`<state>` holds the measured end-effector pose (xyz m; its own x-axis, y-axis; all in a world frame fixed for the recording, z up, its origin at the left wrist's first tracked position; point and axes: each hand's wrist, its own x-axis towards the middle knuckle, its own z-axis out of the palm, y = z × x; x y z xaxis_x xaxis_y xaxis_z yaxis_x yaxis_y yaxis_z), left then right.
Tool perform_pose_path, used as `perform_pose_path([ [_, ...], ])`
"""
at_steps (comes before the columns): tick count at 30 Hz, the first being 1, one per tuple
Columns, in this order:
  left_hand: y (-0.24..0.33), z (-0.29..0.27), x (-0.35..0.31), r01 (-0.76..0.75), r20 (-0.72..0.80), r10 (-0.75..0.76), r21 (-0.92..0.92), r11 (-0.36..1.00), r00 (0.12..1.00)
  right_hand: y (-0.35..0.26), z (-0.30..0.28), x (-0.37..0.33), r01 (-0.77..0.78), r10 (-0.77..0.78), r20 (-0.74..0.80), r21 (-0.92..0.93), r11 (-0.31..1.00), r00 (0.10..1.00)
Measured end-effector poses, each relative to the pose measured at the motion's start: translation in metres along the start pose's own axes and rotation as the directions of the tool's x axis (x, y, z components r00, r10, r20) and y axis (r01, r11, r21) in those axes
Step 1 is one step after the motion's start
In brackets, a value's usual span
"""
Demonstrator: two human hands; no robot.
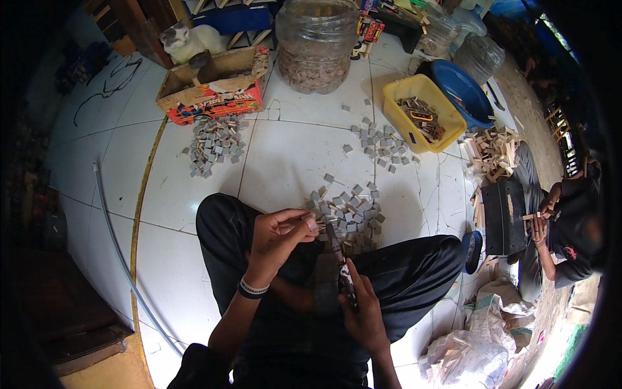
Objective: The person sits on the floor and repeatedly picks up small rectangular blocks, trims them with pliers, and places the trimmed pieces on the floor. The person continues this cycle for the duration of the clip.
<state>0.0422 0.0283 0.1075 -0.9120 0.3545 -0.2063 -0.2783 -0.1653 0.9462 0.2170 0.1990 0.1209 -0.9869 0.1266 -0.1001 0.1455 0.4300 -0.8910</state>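
Observation:
My left hand (275, 241) is raised over my crossed legs, its thumb and fingers pinched on a small pale piece (313, 224) that the fingertips partly cover. In my right hand (367, 316) is a long dark hand tool (342, 262) with a mottled handle; its narrow tip points away from me, close to the left fingertips. A dark block-like thing (326, 285) sits in my lap beside the tool. Just past my shins, small grey square pieces (355, 211) lie in a loose pile, some with thin pale sticks among them.
More grey squares lie in heaps (217, 144) (381, 144) farther off. Behind stand a red cardboard box (214, 100), a white cat (191, 40), a large clear plastic container (316, 52), a yellow tub (427, 120) and a blue basin (463, 87). A co-worker (570, 220) sits at right.

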Motion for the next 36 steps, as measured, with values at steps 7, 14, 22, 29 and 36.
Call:
perform_pose_path([
  [7, -0.003, -0.001, 0.000, -0.001, -0.002, 0.001, -0.009, 1.000, 1.000, 0.000, 0.001, -0.001, 0.011, -0.011, -0.006, 0.003, 1.000, 1.000],
  [14, -0.005, -0.003, -0.002, 0.017, 0.067, -0.013, -0.062, 0.998, 0.998, 0.006, 0.000, -0.003, 0.030, -0.032, 0.025, 0.082, 0.996, 0.999],
  [22, -0.034, -0.006, -0.011, 0.125, 0.372, 0.071, -0.477, 0.870, 0.925, -0.003, -0.006, -0.009, -0.372, 0.079, 0.401, 0.733, 0.569, 0.913],
  [29, -0.047, -0.018, -0.010, 0.220, 0.417, 0.090, -0.637, 0.738, 0.904, -0.004, -0.003, -0.008, -0.402, 0.013, 0.501, 0.678, 0.615, 0.865],
  [36, -0.044, -0.029, -0.021, 0.186, 0.395, 0.102, -0.626, 0.757, 0.913, -0.011, 0.001, -0.010, -0.241, 0.040, 0.414, 0.446, 0.862, 0.909],
])
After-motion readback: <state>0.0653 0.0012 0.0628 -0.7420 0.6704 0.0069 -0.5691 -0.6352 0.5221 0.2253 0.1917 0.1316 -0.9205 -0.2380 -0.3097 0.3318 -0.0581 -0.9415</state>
